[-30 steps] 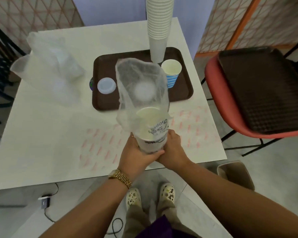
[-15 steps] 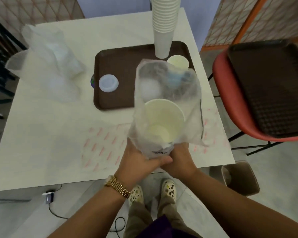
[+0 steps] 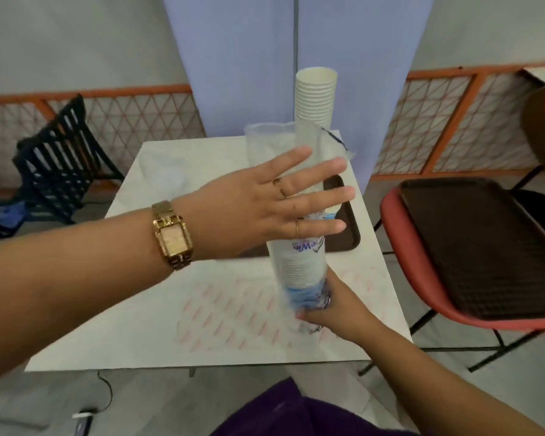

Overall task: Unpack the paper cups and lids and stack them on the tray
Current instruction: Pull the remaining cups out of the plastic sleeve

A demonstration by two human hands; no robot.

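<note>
Sleeve (image 3: 298, 262) got tipped upright mid-frame, right hand (image 3: 331, 313) gripping its base, left hand (image 3: 258, 209) let go, flat-fingered against it; cups still bagged.

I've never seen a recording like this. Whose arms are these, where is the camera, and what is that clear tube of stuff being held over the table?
There is no machine here: a person wears a camera on the head, looking forward and down at their own arms. The right hand has its grip around the bottom of a plastic sleeve of paper cups, held upright. The left hand, fingers straight and spread, is in front of the sleeve's upper part. Behind, on the white table, lies a brown tray with a tall cup stack. A red chair at right carries another tray.
</note>
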